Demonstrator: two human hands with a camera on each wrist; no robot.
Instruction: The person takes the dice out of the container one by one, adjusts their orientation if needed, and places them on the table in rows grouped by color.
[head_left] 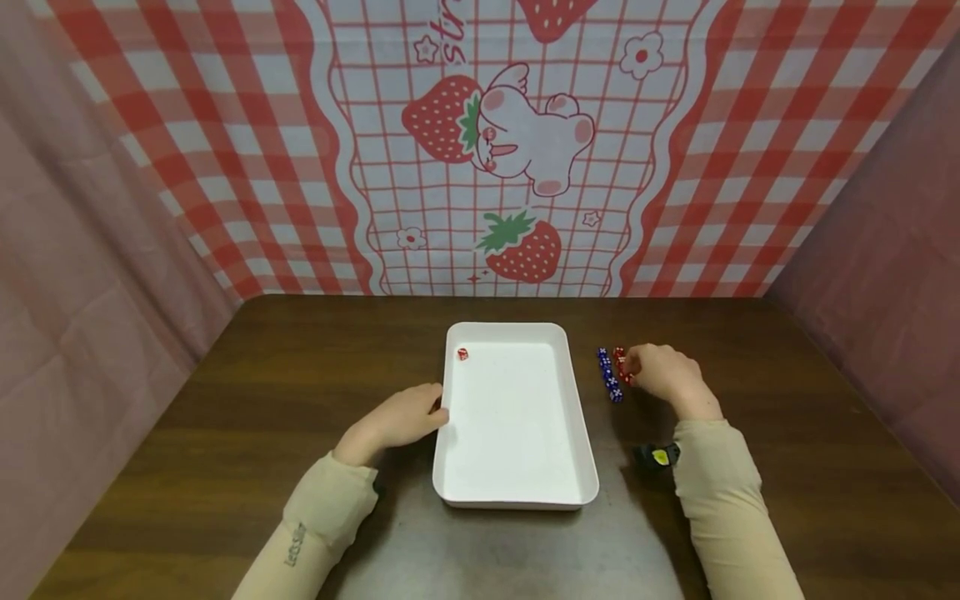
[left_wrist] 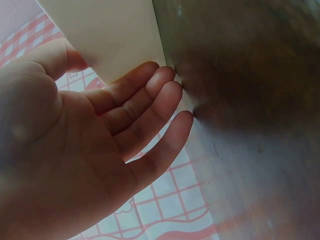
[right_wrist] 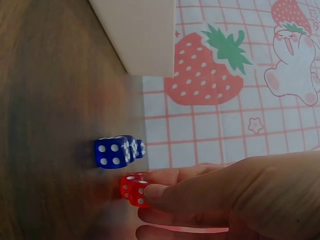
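Note:
A white rectangular tray [head_left: 517,417] lies on the table, with one red die [head_left: 462,354] in its far left corner. My left hand [head_left: 397,417] rests beside the tray's left wall, its thumb against the wall. In the left wrist view its fingers [left_wrist: 172,95] are relaxed, with tips at the table. Right of the tray, my right hand [head_left: 663,371] pinches a red die [right_wrist: 138,194] between thumb and fingers. Other red dice [head_left: 619,352] stand in a short row, partly hidden by that hand. A row of several blue dice [head_left: 608,373] runs alongside.
A dark wooden table [head_left: 337,333] bears everything. A black strap with a yellow-green piece [head_left: 660,457] is by the right wrist. Behind the table hangs a red-and-white strawberry cloth [head_left: 525,250], with pink curtains [head_left: 97,250] at the sides.

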